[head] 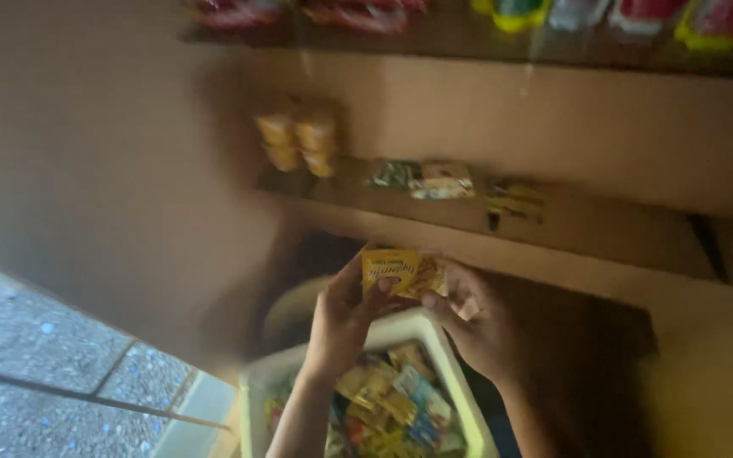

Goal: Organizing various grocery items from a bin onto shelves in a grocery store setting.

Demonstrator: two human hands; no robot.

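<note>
From the head camera, the left hand [345, 315] and the right hand [468, 326] together held a small yellow packet [394, 271], fingers pinched on its edges, just above a white tub [256, 382] of mixed sachets [392, 399]. Behind it, blurred wooden shelves [570, 225] carried more packets [424, 180]

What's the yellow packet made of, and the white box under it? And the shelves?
The yellow packet, held by the left hand and right hand, looks like thin printed plastic or foil, since it catches a little shine. The white box has thick, matte walls, so probably foam, though it could be plastic. The shelves look like plain brown wood or board, but the picture is blurry.
</note>
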